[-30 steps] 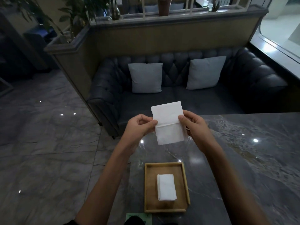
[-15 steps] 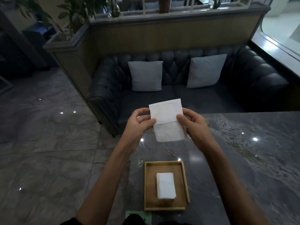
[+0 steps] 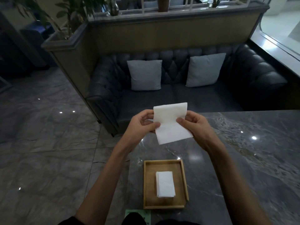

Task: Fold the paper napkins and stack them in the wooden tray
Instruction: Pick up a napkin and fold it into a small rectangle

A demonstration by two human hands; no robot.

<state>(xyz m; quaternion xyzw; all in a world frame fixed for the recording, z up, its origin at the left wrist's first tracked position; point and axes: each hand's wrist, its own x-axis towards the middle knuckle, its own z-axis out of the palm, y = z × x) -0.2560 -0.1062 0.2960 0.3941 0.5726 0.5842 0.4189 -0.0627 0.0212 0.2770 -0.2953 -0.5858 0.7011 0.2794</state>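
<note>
Head view: nearer than the fingers, the wooden tray (image 3: 146, 184) holds a stack of folded napkins (image 3: 165, 184), ready for the next. Above the table, left hand (image 3: 141, 125) and right hand (image 3: 196, 127) pinch a napkin (image 3: 172, 124) between them at its crease, likely to fold it.

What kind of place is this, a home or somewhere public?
Probably a restaurant or café lounge: a dark tufted leather sofa with two pale grey cushions faces a grey marble table, where a wooden tray holds folded white paper napkins.
</note>
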